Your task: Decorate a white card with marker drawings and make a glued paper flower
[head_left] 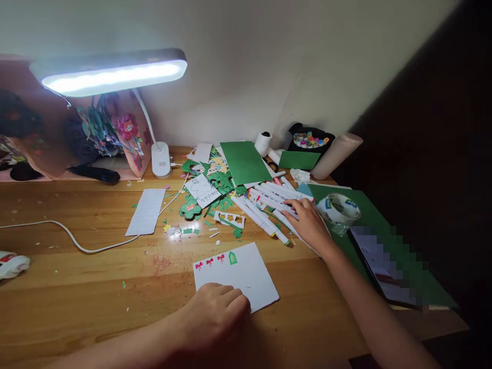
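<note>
My left hand (215, 313) rests with curled fingers on the near edge of a white card (246, 277) lying on the wooden desk (77, 292). The card bears three small red bows (209, 262) and a green house-shaped sticker (232, 258) along its top edge. My right hand (307, 220) reaches over a heap of white marker pens (265, 205), fingers bent down onto them; whether it grips one I cannot make out.
A lit desk lamp (111, 74) stands at the back with its cable (77, 241) across the desk. Green paper scraps (215, 187), a green sheet (244, 161), a tape roll (339, 207), a marker case (310, 139) and a paper strip (146, 211) lie around.
</note>
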Tool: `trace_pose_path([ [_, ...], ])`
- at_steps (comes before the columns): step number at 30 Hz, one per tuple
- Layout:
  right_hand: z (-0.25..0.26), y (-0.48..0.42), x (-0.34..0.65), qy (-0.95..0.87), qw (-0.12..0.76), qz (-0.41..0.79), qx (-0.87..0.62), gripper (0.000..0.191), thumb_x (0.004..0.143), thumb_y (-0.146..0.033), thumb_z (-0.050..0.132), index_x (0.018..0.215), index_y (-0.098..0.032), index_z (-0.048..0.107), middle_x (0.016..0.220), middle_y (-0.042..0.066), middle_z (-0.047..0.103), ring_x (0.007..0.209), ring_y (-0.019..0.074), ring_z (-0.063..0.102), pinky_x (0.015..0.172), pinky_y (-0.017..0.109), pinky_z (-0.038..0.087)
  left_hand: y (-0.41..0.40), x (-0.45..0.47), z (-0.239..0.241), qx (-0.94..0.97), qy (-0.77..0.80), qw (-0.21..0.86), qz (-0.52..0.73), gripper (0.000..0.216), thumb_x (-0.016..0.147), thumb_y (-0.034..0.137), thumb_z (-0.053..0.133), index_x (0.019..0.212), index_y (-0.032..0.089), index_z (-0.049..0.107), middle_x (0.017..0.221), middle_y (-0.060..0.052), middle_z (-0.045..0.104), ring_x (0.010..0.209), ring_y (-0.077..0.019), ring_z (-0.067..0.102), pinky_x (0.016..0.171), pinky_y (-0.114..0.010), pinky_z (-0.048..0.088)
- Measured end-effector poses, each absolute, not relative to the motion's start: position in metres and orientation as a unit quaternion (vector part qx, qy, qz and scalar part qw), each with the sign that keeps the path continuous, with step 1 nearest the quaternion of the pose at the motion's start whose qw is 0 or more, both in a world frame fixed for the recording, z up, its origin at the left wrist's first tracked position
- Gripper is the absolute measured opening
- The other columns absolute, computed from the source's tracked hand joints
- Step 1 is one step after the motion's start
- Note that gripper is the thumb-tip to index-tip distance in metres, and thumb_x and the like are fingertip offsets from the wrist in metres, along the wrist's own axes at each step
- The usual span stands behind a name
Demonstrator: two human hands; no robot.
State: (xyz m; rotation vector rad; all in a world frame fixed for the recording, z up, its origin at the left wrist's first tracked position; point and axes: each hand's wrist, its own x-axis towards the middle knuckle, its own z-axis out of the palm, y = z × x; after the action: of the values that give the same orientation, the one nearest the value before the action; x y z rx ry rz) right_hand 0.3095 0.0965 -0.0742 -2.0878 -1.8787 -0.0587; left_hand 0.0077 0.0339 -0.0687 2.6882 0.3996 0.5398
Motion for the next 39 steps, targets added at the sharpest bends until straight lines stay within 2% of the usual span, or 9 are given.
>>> trace_pose_path([
  [4, -0.080, 0.097, 0.312, -0.630, 0.213, 0.001, -0.746, 0.022, 0.079, -0.030, 0.056, 0.097, -0.018, 0.059, 0.095, 0.011, 0.059, 0.088, 0.0268, 0.057, 0.079, 0.039, 0.045, 0.033, 0.007, -0.070, 0.949, 0.154, 0.176, 0.213, 0.019, 0.080, 0.008, 0.031, 0.071, 0.020, 0.043, 0.058, 0.001, 0.054, 0.046, -0.0139, 0.045, 0.044, -0.025, 0.030],
  [10, -0.085, 0.098, 0.317, -0.613, 0.275, 0.058, -0.738, 0.015, 0.079, -0.025, 0.051, 0.091, -0.019, 0.056, 0.085, 0.007, 0.065, 0.077, 0.0218, 0.059, 0.068, 0.034, 0.047, 0.034, 0.007, -0.068, 0.926, 0.209, 0.206, 0.236, 0.020, 0.077, 0.007, 0.032, 0.070, 0.019, 0.046, 0.057, 0.000, 0.056, 0.047, -0.0136, 0.048, 0.046, -0.023, 0.032],
  [18, -0.086, 0.101, 0.322, -0.639, 0.277, 0.047, -0.715, 0.013, 0.078, -0.026, 0.054, 0.086, -0.020, 0.061, 0.086, 0.006, 0.065, 0.083, 0.0223, 0.059, 0.077, 0.037, 0.046, 0.035, 0.007, -0.073, 0.924, 0.214, 0.198, 0.246, 0.020, 0.077, 0.008, 0.033, 0.068, 0.019, 0.047, 0.056, 0.000, 0.055, 0.046, -0.0140, 0.047, 0.045, -0.025, 0.029],
  [22, -0.083, 0.098, 0.315, -0.638, 0.262, 0.065, -0.721, 0.021, 0.080, -0.033, 0.053, 0.094, -0.019, 0.062, 0.092, 0.008, 0.064, 0.080, 0.0219, 0.059, 0.073, 0.036, 0.048, 0.035, 0.007, -0.074, 0.918, 0.228, 0.200, 0.255, 0.021, 0.076, 0.006, 0.033, 0.068, 0.019, 0.047, 0.055, 0.000, 0.055, 0.046, -0.0131, 0.046, 0.046, -0.024, 0.029],
  [26, -0.079, 0.095, 0.307, -0.650, 0.234, 0.070, -0.719, 0.030, 0.080, -0.035, 0.056, 0.104, -0.017, 0.061, 0.103, 0.011, 0.062, 0.092, 0.0247, 0.058, 0.080, 0.038, 0.047, 0.035, 0.008, -0.075, 0.917, 0.224, 0.203, 0.259, 0.020, 0.075, 0.006, 0.033, 0.068, 0.019, 0.046, 0.054, 0.001, 0.053, 0.045, -0.0127, 0.044, 0.046, -0.024, 0.028],
  [30, -0.076, 0.095, 0.307, -0.642, 0.253, 0.074, -0.720, 0.030, 0.078, -0.033, 0.059, 0.103, -0.018, 0.063, 0.098, 0.009, 0.060, 0.089, 0.0239, 0.058, 0.080, 0.037, 0.048, 0.036, 0.008, -0.075, 0.915, 0.225, 0.213, 0.257, 0.021, 0.076, 0.005, 0.033, 0.067, 0.019, 0.045, 0.055, 0.000, 0.053, 0.046, -0.0130, 0.044, 0.046, -0.025, 0.028],
  [34, -0.076, 0.100, 0.315, -0.633, 0.332, 0.003, -0.699, 0.030, 0.085, -0.030, 0.048, 0.106, -0.017, 0.063, 0.105, 0.012, 0.058, 0.100, 0.0254, 0.055, 0.090, 0.041, 0.044, 0.036, 0.006, -0.074, 0.917, 0.226, 0.225, 0.238, 0.021, 0.079, 0.007, 0.033, 0.067, 0.019, 0.046, 0.055, 0.000, 0.053, 0.047, -0.0133, 0.045, 0.046, -0.025, 0.029],
  [36, -0.078, 0.101, 0.319, -0.643, 0.329, -0.015, -0.691, 0.032, 0.087, -0.027, 0.042, 0.110, -0.016, 0.061, 0.112, 0.014, 0.058, 0.108, 0.0271, 0.051, 0.097, 0.045, 0.038, 0.037, 0.005, -0.073, 0.915, 0.234, 0.235, 0.228, 0.022, 0.080, 0.007, 0.032, 0.068, 0.019, 0.046, 0.055, 0.000, 0.053, 0.047, -0.0130, 0.046, 0.046, -0.024, 0.029],
  [39, -0.082, 0.101, 0.320, -0.671, 0.298, 0.014, -0.679, 0.032, 0.086, -0.023, 0.041, 0.110, -0.016, 0.061, 0.112, 0.012, 0.060, 0.107, 0.0254, 0.053, 0.096, 0.043, 0.040, 0.038, 0.005, -0.071, 0.912, 0.245, 0.241, 0.222, 0.023, 0.080, 0.008, 0.030, 0.067, 0.019, 0.046, 0.055, 0.000, 0.053, 0.046, -0.0126, 0.047, 0.046, -0.023, 0.029],
])
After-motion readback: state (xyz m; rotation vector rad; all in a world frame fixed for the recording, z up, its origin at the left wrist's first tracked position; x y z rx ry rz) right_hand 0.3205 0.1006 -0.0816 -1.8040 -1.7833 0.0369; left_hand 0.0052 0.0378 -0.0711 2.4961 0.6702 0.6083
